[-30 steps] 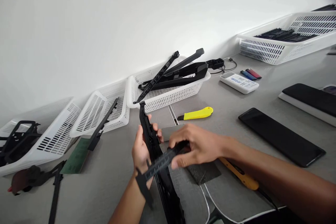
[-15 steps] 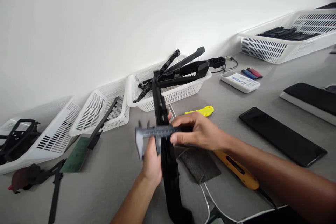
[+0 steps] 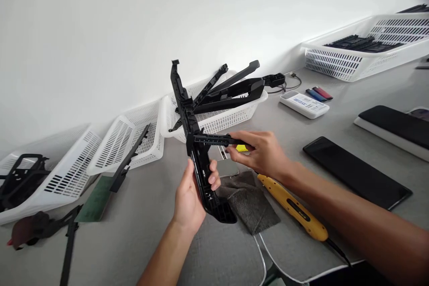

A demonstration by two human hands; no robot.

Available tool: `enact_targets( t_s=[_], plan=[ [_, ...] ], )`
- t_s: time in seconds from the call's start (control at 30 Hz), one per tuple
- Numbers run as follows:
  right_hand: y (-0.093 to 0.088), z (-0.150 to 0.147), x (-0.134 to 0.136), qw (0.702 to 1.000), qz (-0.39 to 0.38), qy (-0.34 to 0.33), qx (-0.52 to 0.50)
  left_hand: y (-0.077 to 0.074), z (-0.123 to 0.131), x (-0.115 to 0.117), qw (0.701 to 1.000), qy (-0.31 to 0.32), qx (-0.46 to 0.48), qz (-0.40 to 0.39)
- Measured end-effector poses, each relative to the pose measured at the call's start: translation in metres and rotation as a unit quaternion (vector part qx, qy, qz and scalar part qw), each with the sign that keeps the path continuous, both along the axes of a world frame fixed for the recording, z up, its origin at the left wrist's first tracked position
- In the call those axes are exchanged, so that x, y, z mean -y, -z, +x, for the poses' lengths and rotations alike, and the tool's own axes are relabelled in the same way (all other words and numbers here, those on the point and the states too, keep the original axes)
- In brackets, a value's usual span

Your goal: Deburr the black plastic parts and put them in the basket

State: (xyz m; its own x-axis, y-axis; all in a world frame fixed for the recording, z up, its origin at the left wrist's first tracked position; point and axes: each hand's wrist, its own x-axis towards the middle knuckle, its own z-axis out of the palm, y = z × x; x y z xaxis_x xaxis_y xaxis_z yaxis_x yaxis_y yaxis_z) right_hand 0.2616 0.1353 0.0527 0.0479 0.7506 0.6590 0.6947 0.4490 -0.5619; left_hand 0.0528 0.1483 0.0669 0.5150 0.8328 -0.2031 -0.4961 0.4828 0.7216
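My left hand (image 3: 190,196) is closed round the lower half of a long black plastic part (image 3: 192,136), holding it upright above the grey table. My right hand (image 3: 259,154) pinches a black caliper (image 3: 214,139), whose jaws sit across the part's middle. A yellow utility knife (image 3: 241,148) lies mostly hidden behind my right fingers.
White baskets line the wall: one with long black parts (image 3: 234,114), one leaning with a black strip (image 3: 125,145), one at far right (image 3: 362,60). A yellow tool (image 3: 295,210), dark cloth (image 3: 250,201), metal block (image 3: 227,167), black phone (image 3: 355,172) and white device (image 3: 304,104) lie on the table.
The black part has risen and tilted more upright in my left hand. The caliper has moved up and now sits level across the part's middle.
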Motion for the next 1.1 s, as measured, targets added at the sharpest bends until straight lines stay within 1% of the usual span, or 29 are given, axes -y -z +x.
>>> enact_targets(
  t_s=[0.07, 0.17, 0.27, 0.37, 0.53, 0.67, 0.77, 0.9, 0.97, 1.1],
  plan=[
    [0.002, -0.002, 0.001, 0.998, 0.035, 0.008, 0.049, -0.002, -0.001, -0.001, 1.0, -0.005, 0.003, 0.006],
    [0.0, -0.003, 0.004, 0.994, 0.044, -0.013, 0.104, -0.003, -0.001, -0.001, 1.0, -0.005, 0.0, -0.004],
    [-0.004, -0.005, 0.006, 0.991, 0.02, -0.015, 0.132, -0.004, -0.002, -0.002, 1.0, -0.019, -0.01, -0.016],
    [-0.003, -0.009, 0.008, 0.99, -0.011, 0.011, 0.14, -0.006, -0.002, -0.003, 0.999, -0.026, -0.021, -0.02],
    [-0.001, -0.015, 0.009, 0.989, -0.021, 0.045, 0.136, -0.006, -0.002, -0.004, 0.999, -0.026, -0.026, -0.034],
    [-0.003, -0.015, 0.008, 0.988, -0.074, 0.058, 0.126, -0.008, -0.001, -0.003, 0.998, -0.031, -0.032, -0.034],
    [-0.002, -0.013, 0.006, 0.989, -0.081, 0.032, 0.121, -0.009, -0.002, -0.003, 0.998, -0.028, -0.038, -0.039],
    [0.0, -0.009, 0.005, 0.99, -0.062, -0.049, 0.119, -0.007, -0.005, -0.003, 0.999, -0.021, -0.028, -0.036],
    [-0.001, -0.008, 0.006, 0.988, -0.058, -0.076, 0.125, -0.005, -0.006, -0.003, 0.999, -0.02, -0.022, -0.036],
    [-0.004, -0.002, 0.006, 0.982, -0.042, -0.108, 0.147, -0.004, -0.006, -0.004, 0.998, -0.051, -0.019, -0.026]
  ],
)
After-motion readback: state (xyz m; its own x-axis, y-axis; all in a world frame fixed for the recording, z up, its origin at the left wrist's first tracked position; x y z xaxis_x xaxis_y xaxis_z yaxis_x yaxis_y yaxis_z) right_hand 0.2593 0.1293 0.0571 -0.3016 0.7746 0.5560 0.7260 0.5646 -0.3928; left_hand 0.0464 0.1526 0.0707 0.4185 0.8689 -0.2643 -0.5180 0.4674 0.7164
